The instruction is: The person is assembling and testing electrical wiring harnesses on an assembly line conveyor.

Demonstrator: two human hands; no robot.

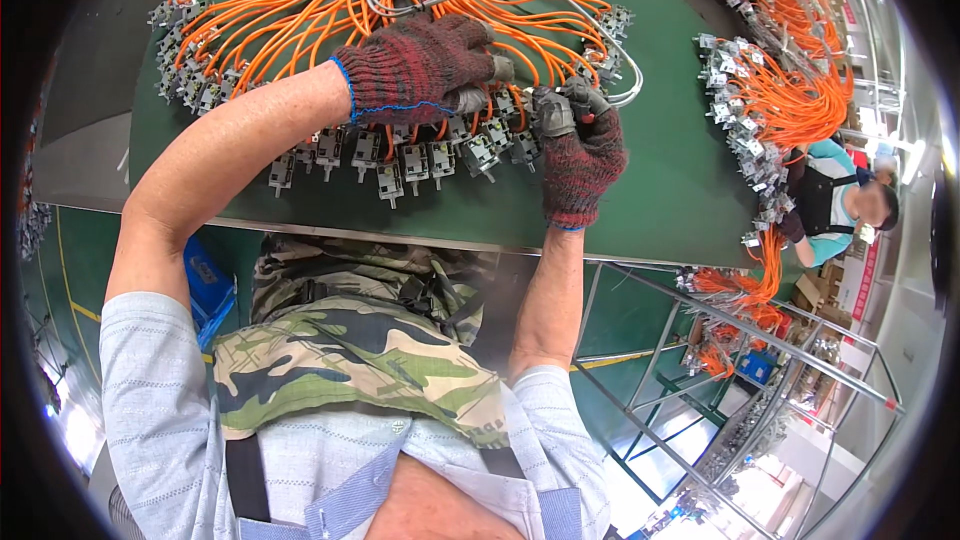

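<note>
Both hands wear dark red and grey knit gloves with grey wrapping on the fingertips. My left hand (420,70) is closed over the orange cables (330,15), its fingers curled toward the right; what they grip is hidden. Close beside it, my right hand (582,155) pinches something small between thumb and fingers that I cannot make out. Small grey metal connectors (389,180) on the cable ends lie in a curved row beneath and around my hands. A thin grey-white cable (600,25) arcs over the bundle and loops down next to my right hand.
A green-topped table (680,190) carries the bundle. At right lie more orange cable bundles (800,90), with a co-worker (830,190) beside them. A metal-tube frame (740,315) stands below right. A blue bin (207,285) sits below the table's front edge.
</note>
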